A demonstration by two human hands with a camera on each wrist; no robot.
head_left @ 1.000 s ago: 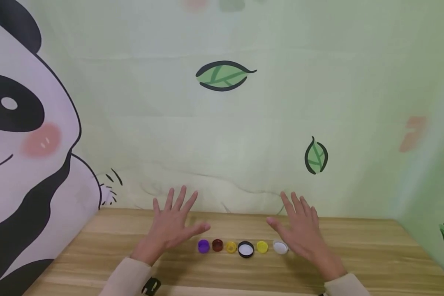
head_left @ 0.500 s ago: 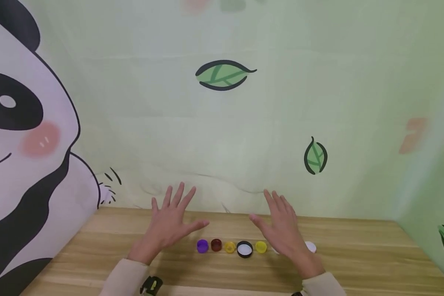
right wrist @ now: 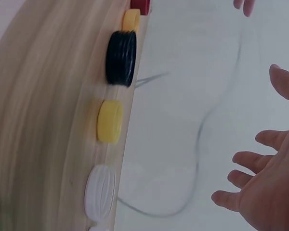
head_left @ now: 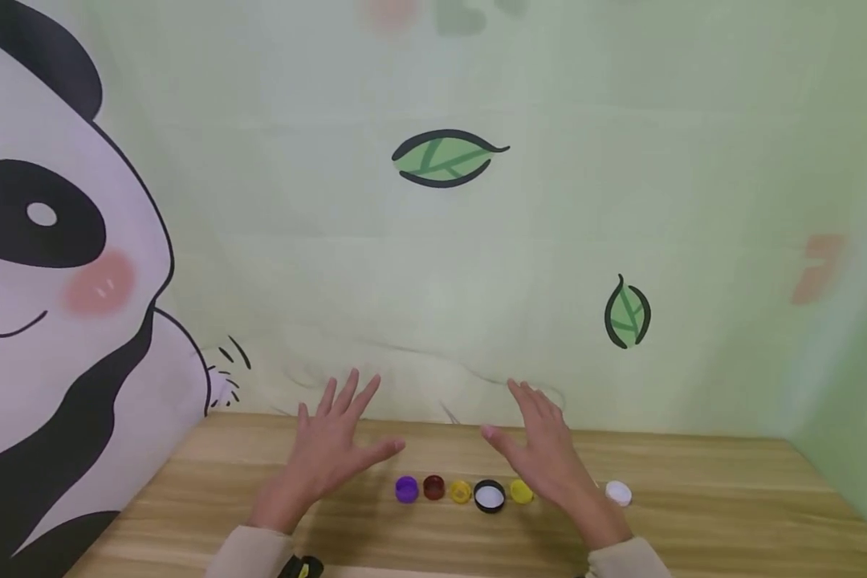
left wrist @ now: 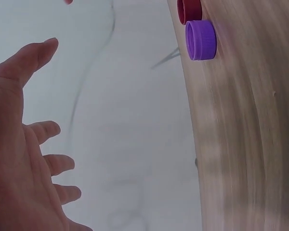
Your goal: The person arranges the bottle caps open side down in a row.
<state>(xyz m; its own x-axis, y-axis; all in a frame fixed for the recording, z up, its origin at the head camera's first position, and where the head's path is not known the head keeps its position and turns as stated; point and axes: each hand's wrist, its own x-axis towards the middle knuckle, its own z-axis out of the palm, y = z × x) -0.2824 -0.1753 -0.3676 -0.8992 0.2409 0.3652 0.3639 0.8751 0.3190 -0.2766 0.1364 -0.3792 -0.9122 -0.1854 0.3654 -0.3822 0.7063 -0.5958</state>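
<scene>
Plastic caps point(head_left: 490, 496) in a left-to-right row, below a raised left hand point(head_left: 325, 461) and right hand point(head_left: 549, 457).
Head view: I see both stretched forward, thumbs inward; the purple cap point(head_left: 407, 490) appears just under the left thumb tip, the white cap point(head_left: 619, 493) right of the right wrist on the wooden surface point(head_left: 722, 522). Left wrist view: fingers spread, holding nothing. Right wrist view: fingers slightly apart, likewise untouching; the yellow cap point(right wrist: 110, 121) and pale cap point(right wrist: 100, 193) sit clear of them.

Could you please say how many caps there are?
7 in a row, left to right: purple cap, red cap, orange cap, black cap, yellow cap, pale cap (behind the right hand in the head view), white cap. More may be hidden.
</scene>
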